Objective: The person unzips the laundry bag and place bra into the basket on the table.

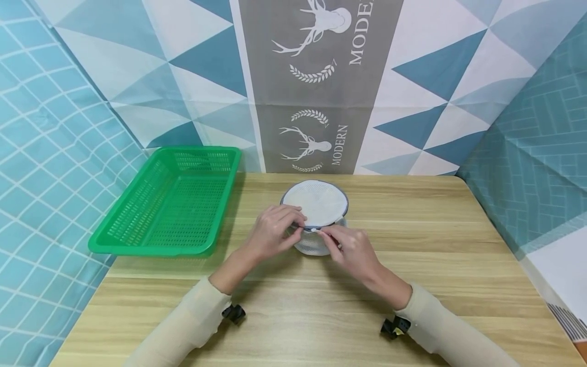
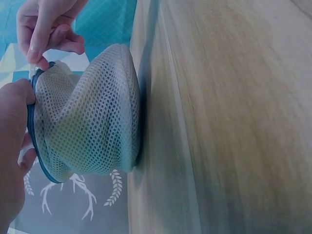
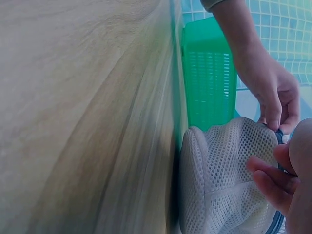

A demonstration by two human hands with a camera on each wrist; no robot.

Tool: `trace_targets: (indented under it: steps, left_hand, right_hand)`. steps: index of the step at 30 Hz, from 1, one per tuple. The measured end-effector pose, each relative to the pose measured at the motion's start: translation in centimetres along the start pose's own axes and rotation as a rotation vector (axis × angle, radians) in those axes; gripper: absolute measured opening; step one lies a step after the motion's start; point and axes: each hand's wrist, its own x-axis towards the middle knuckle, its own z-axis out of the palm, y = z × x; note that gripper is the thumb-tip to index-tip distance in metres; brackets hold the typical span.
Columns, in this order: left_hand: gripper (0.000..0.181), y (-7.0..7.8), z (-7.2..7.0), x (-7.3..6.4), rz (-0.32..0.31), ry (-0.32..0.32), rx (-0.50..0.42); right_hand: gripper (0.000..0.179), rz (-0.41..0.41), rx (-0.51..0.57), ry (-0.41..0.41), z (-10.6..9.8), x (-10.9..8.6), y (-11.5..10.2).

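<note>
A round white mesh laundry bag (image 1: pixel 316 203) stands upright on the table, its flat lid edged with a dark blue zipper (image 2: pixel 32 127). My left hand (image 1: pixel 277 230) pinches the zippered rim at the front left of the bag. Just to the right, my right hand (image 1: pixel 352 250) pinches the small white zipper pull (image 1: pixel 314 230) at the front of the rim. In the left wrist view the mesh side (image 2: pixel 92 117) is creased and sags inward near the top. The right wrist view shows both hands close together at the rim, with the bag's base on the table.
A green plastic basket (image 1: pixel 213 204) with slotted walls stands at the back left of the wooden table (image 1: pixel 293 316). Behind the table hangs a patterned cloth (image 1: pixel 302 92) with deer heads and triangles. Tiled-pattern sheets border the left and right sides.
</note>
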Motion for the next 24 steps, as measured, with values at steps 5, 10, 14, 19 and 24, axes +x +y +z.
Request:
trace_targets:
  steps: [5,10,14,19,24]
  left_hand:
    - [0.008,-0.12,-0.02,-0.23,-0.003,0.004,-0.015]
    - [0.008,-0.21,0.0,-0.36,-0.007,0.006,-0.029]
    - [0.007,-0.19,-0.04,-0.22,-0.003,0.014,-0.03]
    - [0.014,-0.22,0.05,0.17,0.018,0.041,-0.025]
    - [0.018,-0.21,0.09,0.39,0.038,0.032,-0.029]
  right_hand:
    - [0.01,-0.006,-0.007,0.006,0.05,-0.13,0.11]
    - [0.01,-0.001,-0.011,0.005,0.07,-0.19,0.13]
    - [0.011,0.008,-0.006,0.006,0.03,-0.13,0.05]
    - [0.01,0.007,0.006,0.012,-0.01,0.24,-0.13]
    - [0.01,-0.002,0.001,0.019,0.01,0.44,-0.26]
